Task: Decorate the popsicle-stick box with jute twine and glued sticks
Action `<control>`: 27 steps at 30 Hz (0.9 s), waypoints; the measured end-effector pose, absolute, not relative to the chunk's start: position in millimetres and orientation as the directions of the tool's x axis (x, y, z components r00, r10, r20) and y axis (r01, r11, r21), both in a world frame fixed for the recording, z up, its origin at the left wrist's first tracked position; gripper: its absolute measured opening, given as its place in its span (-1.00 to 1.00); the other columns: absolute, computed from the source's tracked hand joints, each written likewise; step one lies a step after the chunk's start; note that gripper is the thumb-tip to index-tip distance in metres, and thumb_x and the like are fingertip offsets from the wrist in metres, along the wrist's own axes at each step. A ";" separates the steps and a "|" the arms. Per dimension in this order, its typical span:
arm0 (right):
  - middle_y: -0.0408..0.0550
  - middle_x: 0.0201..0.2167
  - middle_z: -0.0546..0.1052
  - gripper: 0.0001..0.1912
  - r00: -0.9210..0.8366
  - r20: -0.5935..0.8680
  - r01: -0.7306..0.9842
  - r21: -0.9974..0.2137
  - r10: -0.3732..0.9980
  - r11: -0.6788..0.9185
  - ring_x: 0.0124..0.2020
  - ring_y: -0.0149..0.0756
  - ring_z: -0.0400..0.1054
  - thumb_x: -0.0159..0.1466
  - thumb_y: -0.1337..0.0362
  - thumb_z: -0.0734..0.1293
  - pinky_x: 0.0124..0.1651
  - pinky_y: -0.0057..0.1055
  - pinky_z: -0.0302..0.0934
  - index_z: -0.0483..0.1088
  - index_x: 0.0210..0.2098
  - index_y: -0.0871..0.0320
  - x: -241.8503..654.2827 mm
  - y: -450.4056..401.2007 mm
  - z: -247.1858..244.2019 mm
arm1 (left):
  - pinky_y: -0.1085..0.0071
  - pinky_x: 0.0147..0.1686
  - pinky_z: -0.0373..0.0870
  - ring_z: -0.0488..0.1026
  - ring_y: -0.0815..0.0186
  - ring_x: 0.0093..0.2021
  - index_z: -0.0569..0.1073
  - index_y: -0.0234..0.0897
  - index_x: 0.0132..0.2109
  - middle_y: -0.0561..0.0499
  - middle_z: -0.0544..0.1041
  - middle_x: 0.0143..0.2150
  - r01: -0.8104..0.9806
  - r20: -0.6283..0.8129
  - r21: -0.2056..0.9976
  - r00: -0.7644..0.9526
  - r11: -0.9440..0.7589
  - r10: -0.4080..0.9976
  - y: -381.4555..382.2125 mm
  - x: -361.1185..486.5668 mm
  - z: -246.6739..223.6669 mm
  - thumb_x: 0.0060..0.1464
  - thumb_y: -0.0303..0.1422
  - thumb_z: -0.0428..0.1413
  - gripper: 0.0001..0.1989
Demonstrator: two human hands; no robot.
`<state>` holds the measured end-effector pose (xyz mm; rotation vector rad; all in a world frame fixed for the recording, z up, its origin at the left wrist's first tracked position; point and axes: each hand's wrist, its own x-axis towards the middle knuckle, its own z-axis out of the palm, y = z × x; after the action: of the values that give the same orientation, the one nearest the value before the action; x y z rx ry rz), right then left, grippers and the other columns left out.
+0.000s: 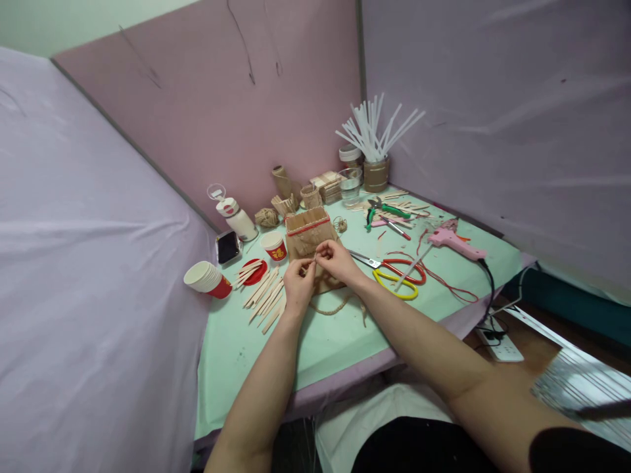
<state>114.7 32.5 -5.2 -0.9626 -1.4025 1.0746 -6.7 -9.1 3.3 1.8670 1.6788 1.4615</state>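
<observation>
My left hand [299,284] and my right hand [336,259] meet at the fingertips, both closed in a pinch on a thin strand of twine [315,259]. Right behind them stands a brown burlap-covered box [310,228] with red trim along its upper edge; the fingers hide part of its front. A braided twine cord [329,313] curves over the green tabletop below my wrists. Wooden sticks [263,299] lie loose left of my left hand. Scissors [389,268] with red and yellow handles lie right of my right hand.
A pink glue gun [456,243], red cord [451,287] and green-handled pliers [382,209] lie on the right. Paper cups [210,279], a phone [229,248] and a white bottle [239,220] are on the left. White glue sticks [372,128] stand in a jar at the back.
</observation>
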 end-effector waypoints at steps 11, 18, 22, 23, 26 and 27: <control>-0.16 -0.44 0.49 -0.81 -0.126 0.265 0.055 -0.960 0.956 0.273 -0.39 -0.40 0.39 0.05 0.29 0.31 -0.31 -0.45 0.25 0.32 -0.32 0.16 116.4 35.3 -10.1 | 0.45 -0.38 0.22 0.32 0.38 -0.42 0.47 -0.28 -0.45 0.03 0.42 -0.47 0.677 0.551 0.647 -0.097 -0.351 0.829 -10.5 -7.3 5.8 0.01 -0.40 0.09 -0.87; -0.17 -0.42 0.48 -0.85 -0.136 0.353 0.100 -0.925 0.926 0.367 -0.38 -0.42 0.39 0.08 0.32 0.29 -0.30 -0.47 0.24 0.31 -0.31 0.14 115.5 30.2 -8.3 | 0.44 -0.40 0.20 0.31 0.38 -0.44 0.45 -0.28 -0.49 0.03 0.43 -0.49 0.670 0.496 0.690 -0.161 -0.275 0.853 -9.3 -7.5 5.8 -0.04 -0.41 0.08 -0.88; -0.18 -0.43 0.47 -0.86 -0.129 0.373 0.124 -0.913 0.919 0.389 -0.39 -0.42 0.37 0.11 0.31 0.28 -0.30 -0.46 0.23 0.31 -0.30 0.13 115.4 29.2 -8.4 | 0.45 -0.40 0.23 0.32 0.38 -0.44 0.46 -0.29 -0.48 0.04 0.44 -0.48 0.558 0.410 0.797 -0.215 -0.233 0.887 -7.1 -8.5 3.6 -0.07 -0.39 0.09 -0.89; -0.18 -0.42 0.47 -0.85 -0.129 0.369 0.125 -0.915 0.920 0.384 -0.38 -0.42 0.37 0.11 0.30 0.28 -0.29 -0.46 0.23 0.31 -0.29 0.13 115.5 29.6 -8.9 | 0.46 -0.41 0.25 0.33 0.38 -0.44 0.47 -0.30 -0.47 0.04 0.44 -0.48 0.497 0.365 0.841 -0.232 -0.213 0.902 -6.3 -8.9 2.7 -0.07 -0.38 0.09 -0.89; -0.18 -0.41 0.47 -0.83 -0.132 0.360 0.123 -0.919 0.924 0.375 -0.37 -0.41 0.37 0.12 0.29 0.28 -0.30 -0.45 0.22 0.30 -0.26 0.13 116.3 30.5 -9.2 | 0.47 -0.45 0.28 0.36 0.38 -0.46 0.49 -0.30 -0.41 0.05 0.45 -0.49 0.324 0.239 0.935 -0.263 -0.147 0.935 -4.0 -10.4 -0.4 -0.07 -0.30 0.11 -0.85; -0.18 -0.41 0.47 -0.83 -0.133 0.365 0.131 -0.915 0.921 0.382 -0.38 -0.41 0.36 0.12 0.28 0.28 -0.30 -0.45 0.21 0.31 -0.26 0.13 116.8 30.5 -8.7 | 0.47 -0.47 0.29 0.37 0.38 -0.47 0.49 -0.30 -0.40 0.06 0.44 -0.51 0.291 0.216 0.947 -0.268 -0.134 0.939 -3.3 -10.8 -1.3 -0.07 -0.28 0.11 -0.83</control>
<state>116.8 30.5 -8.7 -0.9722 -1.5574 0.9129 -10.8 -3.3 -1.3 1.3938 1.5538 1.4331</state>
